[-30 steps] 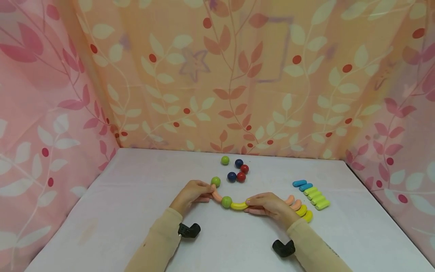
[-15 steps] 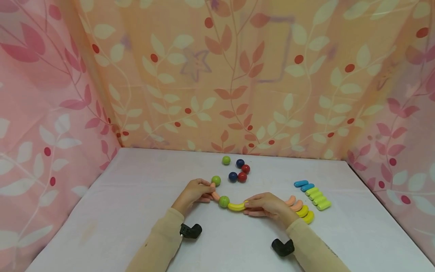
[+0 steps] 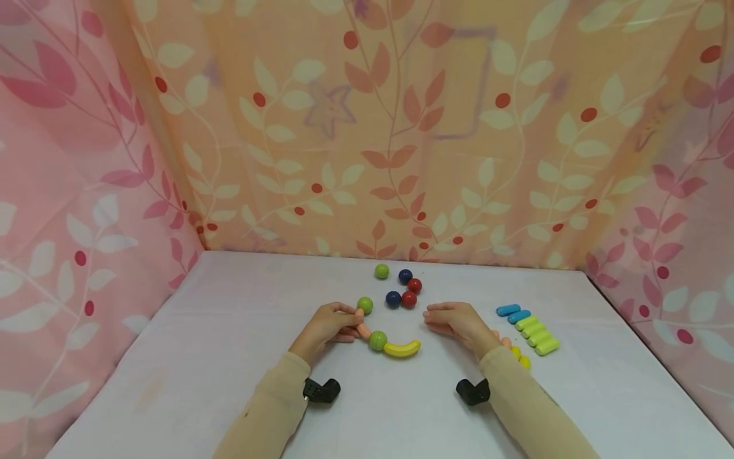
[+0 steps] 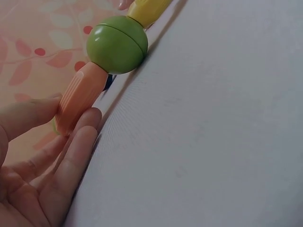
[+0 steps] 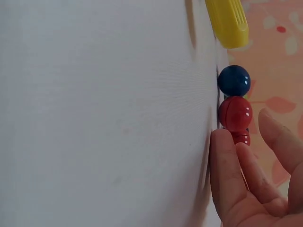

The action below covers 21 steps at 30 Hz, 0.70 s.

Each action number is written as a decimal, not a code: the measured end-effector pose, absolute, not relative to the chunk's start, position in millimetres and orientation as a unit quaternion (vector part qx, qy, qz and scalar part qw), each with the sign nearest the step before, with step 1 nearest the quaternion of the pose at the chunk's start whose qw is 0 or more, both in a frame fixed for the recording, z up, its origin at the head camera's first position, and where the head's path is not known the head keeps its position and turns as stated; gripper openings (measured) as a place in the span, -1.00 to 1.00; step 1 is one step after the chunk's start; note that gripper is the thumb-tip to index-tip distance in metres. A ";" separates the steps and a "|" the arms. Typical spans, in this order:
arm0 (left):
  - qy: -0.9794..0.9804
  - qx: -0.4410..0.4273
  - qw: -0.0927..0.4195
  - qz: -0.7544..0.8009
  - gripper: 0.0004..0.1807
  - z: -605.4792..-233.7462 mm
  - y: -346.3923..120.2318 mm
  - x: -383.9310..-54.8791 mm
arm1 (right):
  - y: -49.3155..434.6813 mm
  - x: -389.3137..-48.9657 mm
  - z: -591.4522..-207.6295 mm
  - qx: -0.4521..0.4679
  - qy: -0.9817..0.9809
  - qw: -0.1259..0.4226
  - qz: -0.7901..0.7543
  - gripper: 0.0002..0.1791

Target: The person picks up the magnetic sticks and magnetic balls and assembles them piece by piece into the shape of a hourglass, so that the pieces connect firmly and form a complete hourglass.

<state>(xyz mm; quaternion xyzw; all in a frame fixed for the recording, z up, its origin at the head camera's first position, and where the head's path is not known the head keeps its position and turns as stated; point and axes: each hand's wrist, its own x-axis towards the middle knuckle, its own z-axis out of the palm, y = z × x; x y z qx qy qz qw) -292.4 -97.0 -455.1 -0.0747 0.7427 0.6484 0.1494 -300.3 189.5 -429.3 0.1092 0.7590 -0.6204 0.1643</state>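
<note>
My left hand (image 3: 327,328) pinches a peach curved stick (image 4: 80,97) between thumb and fingers. One end of that stick meets a green ball (image 3: 378,340), and from the ball's other side extends a yellow curved stick (image 3: 402,349), its far end free. A second green ball (image 3: 364,305) sits at the peach stick's upper end; whether they are joined I cannot tell. My right hand (image 3: 455,325) holds nothing, its thumb and fingers apart in the right wrist view. Nearest to its fingertips are a red ball (image 3: 409,299) and a dark blue ball (image 3: 393,299).
Farther back lie another green ball (image 3: 381,271), dark blue ball (image 3: 405,276) and red ball (image 3: 415,285). On the right are blue sticks (image 3: 508,310) and several lime sticks (image 3: 533,331). My right wrist partly hides peach and yellow curved sticks (image 3: 524,362). A patterned curtain (image 3: 367,159) borders the table.
My right hand has let go of the yellow curved stick and moved up and slightly right. The joined pieces shifted slightly left earlier; my left hand keeps its grip on the peach stick.
</note>
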 end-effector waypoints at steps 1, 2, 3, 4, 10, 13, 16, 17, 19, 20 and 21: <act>0.743 -0.074 0.150 0.648 -0.62 -455.8 -97.2 -292.4 | 188.2 -302.4 -429.5 0.110 0.760 0.161 -0.620 -0.48; 0.743 -0.073 0.151 0.648 -0.61 -456.4 -97.4 -292.5 | 187.0 -304.5 -429.5 0.112 0.761 0.158 -0.620 -0.48; 0.742 -0.074 0.152 0.648 -0.61 -456.7 -97.6 -292.4 | 185.6 -306.7 -429.6 0.115 0.758 0.155 -0.624 -0.49; 0.742 -0.074 0.152 0.648 -0.61 -457.0 -97.9 -292.4 | 184.4 -309.1 -429.8 0.118 0.755 0.153 -0.627 -0.49; 0.745 -0.075 0.154 0.645 -0.62 -458.6 -99.6 -292.4 | 172.3 -320.8 -429.6 0.122 0.738 0.152 -0.646 -0.49; 0.745 -0.079 0.156 0.644 -0.63 -459.0 -100.4 -292.2 | 165.8 -324.5 -428.0 0.132 0.746 0.152 -0.635 -0.47; 0.746 -0.077 0.155 0.643 -0.62 -458.9 -100.5 -291.9 | 161.2 -328.5 -425.6 0.145 0.756 0.148 -0.621 -0.45; 0.746 -0.076 0.155 0.643 -0.62 -458.8 -100.3 -292.0 | 159.9 -329.7 -424.8 0.149 0.758 0.146 -0.618 -0.45; 0.746 -0.073 0.155 0.643 -0.62 -458.4 -100.0 -292.2 | 158.0 -332.0 -423.4 0.153 0.763 0.143 -0.612 -0.44; 0.746 -0.072 0.155 0.644 -0.61 -458.4 -99.8 -292.3 | 157.0 -332.8 -422.7 0.153 0.765 0.143 -0.609 -0.43; 0.745 -0.073 0.156 0.644 -0.62 -458.1 -99.6 -292.6 | 156.2 -333.6 -422.3 0.154 0.768 0.143 -0.605 -0.43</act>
